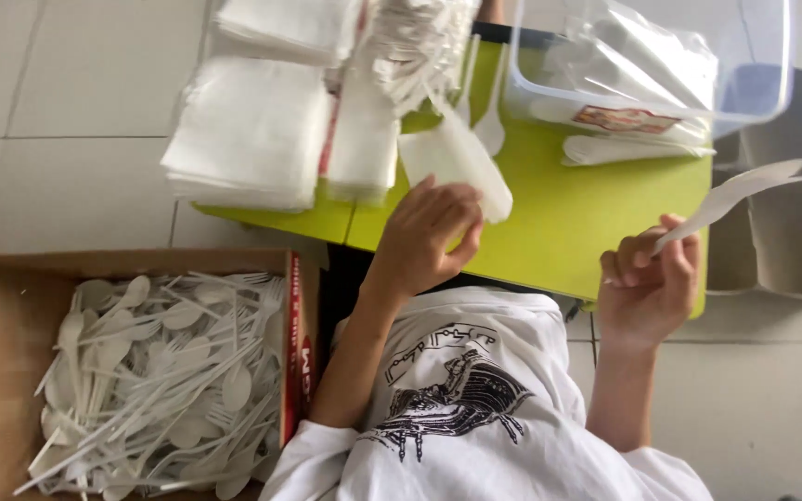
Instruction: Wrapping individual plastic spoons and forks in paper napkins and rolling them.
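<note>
Your right hand (647, 278) fingers pinch a white plastic knife (730, 197), its long axis slanting up-right past the desk's (587, 223) right edge. Your left hand (429, 237) fingers pinch a clear sleeve (457, 162) near the front edge, beside napkin stacks (252, 130); bare green lies between your hands.

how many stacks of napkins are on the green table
3 napkin stacks on the green table: a big one at the left edge, a narrow one beside it, one behind at the top. More may be hidden out of frame.
</note>
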